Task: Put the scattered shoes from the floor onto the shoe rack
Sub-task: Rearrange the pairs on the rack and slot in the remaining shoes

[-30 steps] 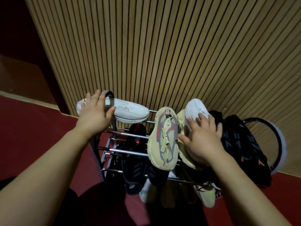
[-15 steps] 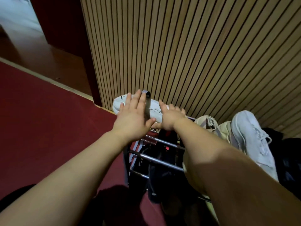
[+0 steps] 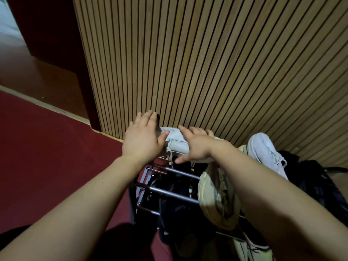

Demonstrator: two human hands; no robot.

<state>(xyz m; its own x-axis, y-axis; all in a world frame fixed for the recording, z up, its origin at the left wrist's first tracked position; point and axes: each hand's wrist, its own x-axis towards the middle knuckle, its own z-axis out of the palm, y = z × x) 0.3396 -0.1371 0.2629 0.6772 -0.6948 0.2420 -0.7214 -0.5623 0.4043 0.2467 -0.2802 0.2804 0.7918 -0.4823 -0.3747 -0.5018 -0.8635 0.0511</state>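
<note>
Shoe rack [image 3: 169, 192]: metal bars, dark shoes on the lower tiers. Cream sneaker [image 3: 212, 196] hangs over the top tier's front bar. Behind it, white shoe [image 3: 178, 143], low-top with one lace dangling, lies sideways at top tier's rear left. Left hand [image 3: 142, 142] is flat over its left end, fingers straight. Right hand [image 3: 195, 147] is spread across its top, fingers uncurled, no grip. Slatted wall [image 3: 188, 63] behind.
</note>
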